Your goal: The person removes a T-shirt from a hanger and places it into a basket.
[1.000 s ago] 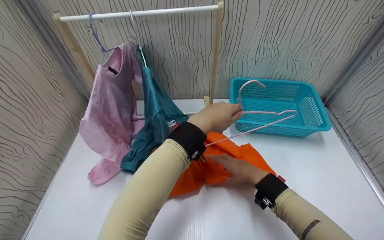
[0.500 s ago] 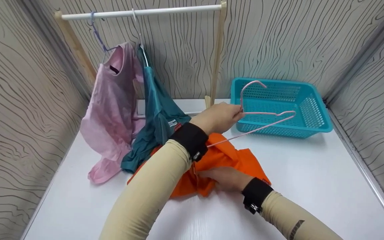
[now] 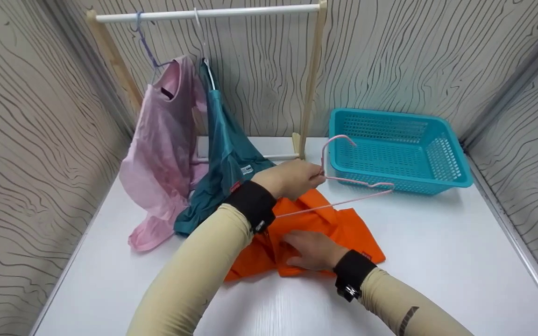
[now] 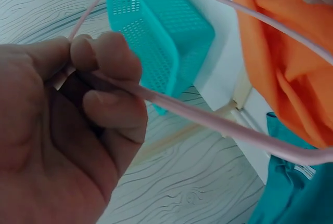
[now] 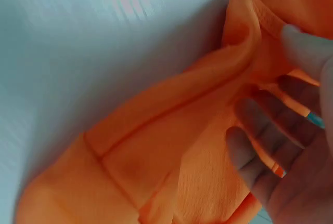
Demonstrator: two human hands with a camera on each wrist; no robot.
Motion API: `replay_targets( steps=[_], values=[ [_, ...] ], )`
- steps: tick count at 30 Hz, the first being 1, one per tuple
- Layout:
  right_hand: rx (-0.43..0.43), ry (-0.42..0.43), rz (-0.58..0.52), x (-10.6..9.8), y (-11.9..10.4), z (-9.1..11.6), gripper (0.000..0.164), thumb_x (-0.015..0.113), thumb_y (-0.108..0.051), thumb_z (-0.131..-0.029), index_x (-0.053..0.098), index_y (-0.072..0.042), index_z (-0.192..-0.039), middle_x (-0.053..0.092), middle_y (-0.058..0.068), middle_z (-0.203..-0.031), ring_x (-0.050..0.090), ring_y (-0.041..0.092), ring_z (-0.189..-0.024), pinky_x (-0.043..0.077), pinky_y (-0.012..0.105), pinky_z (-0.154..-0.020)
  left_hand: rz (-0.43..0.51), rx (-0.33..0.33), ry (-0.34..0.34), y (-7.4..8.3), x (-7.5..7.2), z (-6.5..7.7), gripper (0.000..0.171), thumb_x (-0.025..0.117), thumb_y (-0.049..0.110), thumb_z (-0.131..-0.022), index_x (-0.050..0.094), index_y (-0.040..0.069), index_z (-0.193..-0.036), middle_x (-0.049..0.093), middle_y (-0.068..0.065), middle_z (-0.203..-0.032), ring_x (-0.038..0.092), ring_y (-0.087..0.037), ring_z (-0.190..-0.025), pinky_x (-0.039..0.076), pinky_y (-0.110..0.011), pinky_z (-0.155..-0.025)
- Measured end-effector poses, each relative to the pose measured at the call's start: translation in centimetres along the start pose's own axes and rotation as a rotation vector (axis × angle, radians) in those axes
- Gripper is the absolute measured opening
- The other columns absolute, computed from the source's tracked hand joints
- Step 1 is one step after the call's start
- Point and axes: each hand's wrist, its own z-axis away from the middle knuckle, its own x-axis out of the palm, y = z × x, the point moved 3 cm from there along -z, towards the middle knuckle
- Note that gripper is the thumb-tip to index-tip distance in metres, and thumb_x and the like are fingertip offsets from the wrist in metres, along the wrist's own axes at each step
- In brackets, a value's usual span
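Stretched toward 1 o'clock, the left hand [image 3: 292, 179] pinches the pink hanger [image 4: 223, 127], while the right hand [image 3: 313, 249] is loosely spread over the orange garment [image 3: 360, 233] at the left hand's 6 o'clock.

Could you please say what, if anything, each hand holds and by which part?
The left hand holds the pink hanger where its hook begins; the right hand holds nothing.

Orange cloth [image 5: 151, 135] lies on pale tabletop [image 5: 93, 42]; right grip [image 5: 304, 177] over it, fingers parted.
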Motion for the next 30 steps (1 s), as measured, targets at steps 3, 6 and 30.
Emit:
replay_targets(
  steps=[3, 6, 30],
  values=[
    [0.024, -0.026, 0.034, 0.3, 0.1, -0.2, 0.031, 0.061, -0.037, -0.085, 0.052, -0.015, -0.105, 0.055, -0.003, -0.087, 0.049, 0.011, -0.080, 0.044, 0.026, -0.075, 0.014, -0.002, -0.011, -0.5, 0.4, 0.2, 0.027, 0.038, 0.035, -0.098, 0.055, 0.016, -0.106, 0.050, -0.002, -0.077, 0.054, -0.015, -0.070, 0.046, -0.020, -0.059],
    [0.065, -0.021, 0.042, 0.5, 0.1, -0.6, 0.030, 0.060, -0.041, -0.085, 0.052, -0.016, -0.099, 0.049, -0.005, -0.075, 0.046, 0.010, -0.072, 0.040, 0.023, -0.067, 0.027, -0.009, -0.014, -0.8, 0.5, 0.4, 0.027, 0.038, 0.036, -0.097, 0.054, 0.016, -0.107, 0.051, -0.003, -0.079, 0.054, -0.016, -0.070, 0.048, -0.021, -0.059],
    [0.023, 0.165, -0.084, 2.6, -5.5, -4.1, 0.023, 0.037, -0.044, -0.096, 0.049, -0.026, -0.103, 0.046, -0.008, -0.080, 0.051, 0.008, -0.080, 0.041, 0.021, -0.071, 0.026, 0.085, 0.012, 0.4, 2.2, -1.1, 0.028, 0.031, 0.038, -0.098, 0.048, 0.019, -0.108, 0.046, 0.001, -0.082, 0.050, -0.014, -0.074, 0.040, -0.022, -0.063]
  ],
)
